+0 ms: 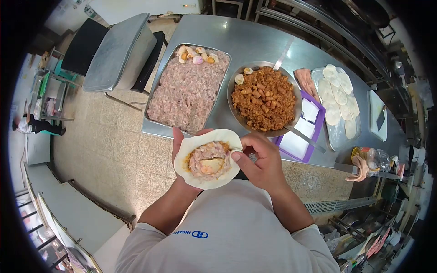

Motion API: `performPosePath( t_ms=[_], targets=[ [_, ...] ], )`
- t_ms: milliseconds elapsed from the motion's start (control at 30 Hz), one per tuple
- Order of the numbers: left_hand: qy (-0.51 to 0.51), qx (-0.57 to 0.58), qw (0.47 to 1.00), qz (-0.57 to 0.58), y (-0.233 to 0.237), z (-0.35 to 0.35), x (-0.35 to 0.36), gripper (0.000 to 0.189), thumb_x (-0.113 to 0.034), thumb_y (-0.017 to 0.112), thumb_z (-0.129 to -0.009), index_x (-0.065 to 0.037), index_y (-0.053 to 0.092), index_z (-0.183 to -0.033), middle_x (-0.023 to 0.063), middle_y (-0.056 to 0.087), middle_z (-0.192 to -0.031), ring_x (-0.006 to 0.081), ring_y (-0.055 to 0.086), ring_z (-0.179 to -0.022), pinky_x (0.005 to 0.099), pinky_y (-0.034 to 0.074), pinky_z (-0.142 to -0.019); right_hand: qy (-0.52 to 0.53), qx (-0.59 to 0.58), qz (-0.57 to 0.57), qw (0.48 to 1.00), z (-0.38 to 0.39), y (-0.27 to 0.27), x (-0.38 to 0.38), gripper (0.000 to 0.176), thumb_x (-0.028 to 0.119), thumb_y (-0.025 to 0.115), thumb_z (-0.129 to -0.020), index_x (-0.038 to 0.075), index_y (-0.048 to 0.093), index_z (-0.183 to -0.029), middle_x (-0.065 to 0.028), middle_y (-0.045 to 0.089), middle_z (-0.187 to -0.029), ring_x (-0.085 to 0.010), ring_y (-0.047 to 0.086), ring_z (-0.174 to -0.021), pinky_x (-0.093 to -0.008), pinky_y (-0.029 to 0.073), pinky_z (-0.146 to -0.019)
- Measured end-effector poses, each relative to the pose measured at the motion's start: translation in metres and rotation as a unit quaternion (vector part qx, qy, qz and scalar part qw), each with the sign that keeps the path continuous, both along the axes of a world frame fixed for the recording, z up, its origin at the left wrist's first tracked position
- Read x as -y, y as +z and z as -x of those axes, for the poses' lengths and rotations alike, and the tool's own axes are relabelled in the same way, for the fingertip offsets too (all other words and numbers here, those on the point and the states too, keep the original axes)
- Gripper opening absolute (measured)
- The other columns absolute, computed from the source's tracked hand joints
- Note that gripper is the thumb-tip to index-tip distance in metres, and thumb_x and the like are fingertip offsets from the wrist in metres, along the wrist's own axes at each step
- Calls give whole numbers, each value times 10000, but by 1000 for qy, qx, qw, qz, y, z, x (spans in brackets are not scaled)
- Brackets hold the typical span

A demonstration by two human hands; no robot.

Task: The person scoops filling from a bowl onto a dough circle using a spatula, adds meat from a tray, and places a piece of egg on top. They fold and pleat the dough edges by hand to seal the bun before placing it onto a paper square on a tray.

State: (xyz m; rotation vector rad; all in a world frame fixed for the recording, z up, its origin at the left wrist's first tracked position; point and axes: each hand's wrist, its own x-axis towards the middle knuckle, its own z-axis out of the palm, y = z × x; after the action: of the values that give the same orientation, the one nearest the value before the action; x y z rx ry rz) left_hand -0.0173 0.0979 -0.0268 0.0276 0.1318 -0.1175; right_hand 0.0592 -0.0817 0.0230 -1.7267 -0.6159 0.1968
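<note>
A round dough wrapper (184, 175) lies across my left hand (178, 142), which supports it from below; most of that hand is hidden under it. On the dough sits pinkish minced meat (218, 152) with brown filling around it and a pale piece of egg (210, 165) on top. My right hand (262, 159) pinches the wrapper's right edge between thumb and fingers. Beyond my hands stand a metal tray of raw minced meat (182, 93) with egg pieces (197, 53) at its far end, and a pan of brown cooked filling (261, 98).
Flat dough rounds (334, 91) overlap on a metal tray at the right. A purple-rimmed tray (298, 157) lies partly under the pan, whose flat metal utensil (305, 139) sticks out. Plastic bottles (375, 159) stand at the table's right end. A lidded bin (116, 54) is at left.
</note>
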Motion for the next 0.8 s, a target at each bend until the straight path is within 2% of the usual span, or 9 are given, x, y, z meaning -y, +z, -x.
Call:
performPosePath(
  t_ms=[67, 133, 233, 367, 433, 500, 567, 633, 800],
  targets=[
    [3, -3, 1000, 4, 3, 0, 0, 866, -772, 354, -950, -33, 569, -1346, 217, 632, -1301, 373, 622, -1194, 526, 517, -1009, 12, -9, 2, 1000, 0, -7, 3, 150, 99, 700, -905, 1, 593, -865, -104, 543, -714, -225, 553, -608, -351, 438, -542],
    [5, -6, 1000, 8, 8, -1, 1, 871, -781, 358, -943, -39, 577, -1342, 213, 635, -1299, 372, 621, -1196, 527, 511, -1017, 7, 60, 72, 996, 3, -11, 6, 150, 99, 697, -897, 0, 590, -862, -115, 540, -710, -250, 541, -596, -374, 423, -533],
    [20, -42, 998, 30, 10, -1, 2, 886, -804, 356, -925, -54, 596, -1332, 202, 633, -1309, 373, 617, -1202, 534, 498, -1034, 4, 97, 67, 993, 6, -14, 9, 132, 96, 690, -892, -1, 603, -873, -122, 536, -706, -272, 532, -588, -393, 412, -525],
    [12, -27, 999, 29, 8, -2, 2, 916, -831, 342, -906, -63, 604, -1331, 194, 630, -1319, 372, 615, -1206, 527, 492, -1043, 2, 73, 80, 994, 2, 0, 8, 114, 90, 685, -891, -3, 619, -892, -123, 542, -716, -262, 536, -585, -390, 414, -522],
    [7, -12, 1000, 25, 12, -3, 2, 933, -841, 339, -898, -59, 597, -1337, 196, 627, -1322, 370, 614, -1207, 522, 492, -1043, -35, 28, 10, 999, -1, 7, -2, 103, 82, 680, -890, -6, 630, -910, -126, 542, -724, -249, 532, -581, -389, 412, -521],
    [12, -65, 997, -34, 20, -3, 3, 888, -805, 366, -923, -35, 635, -1273, 190, 678, -1246, 357, 664, -1124, 500, 537, -981, -24, 15, 6, 1000, -2, 1, -1, 103, 79, 679, -886, -7, 624, -903, -128, 543, -728, -248, 537, -586, -392, 416, -523],
    [7, -58, 998, -28, 15, -3, 1, 919, -827, 362, -907, -32, 622, -1288, 193, 669, -1260, 358, 656, -1136, 500, 530, -991, -11, 2, 3, 1000, -3, -5, 1, 104, 75, 678, -882, -9, 618, -895, -129, 543, -731, -247, 543, -591, -396, 420, -526],
    [3, -51, 998, -21, 13, -3, -1, 950, -848, 359, -890, -29, 609, -1303, 197, 659, -1274, 359, 649, -1148, 499, 523, -1001, -13, 42, 68, 997, -2, -9, 5, 106, 70, 674, -874, -10, 606, -876, -128, 544, -731, -259, 557, -600, -403, 430, -533],
    [16, -97, 992, -79, 10, 2, -2, 1042, -896, 340, -849, -16, 550, -1365, 202, 603, -1353, 356, 609, -1207, 501, 488, -1047, 4, 94, 95, 991, -1, -11, 12, 109, 69, 673, -869, -12, 599, -866, -125, 544, -730, -265, 564, -602, -403, 434, -537]
  ],
)
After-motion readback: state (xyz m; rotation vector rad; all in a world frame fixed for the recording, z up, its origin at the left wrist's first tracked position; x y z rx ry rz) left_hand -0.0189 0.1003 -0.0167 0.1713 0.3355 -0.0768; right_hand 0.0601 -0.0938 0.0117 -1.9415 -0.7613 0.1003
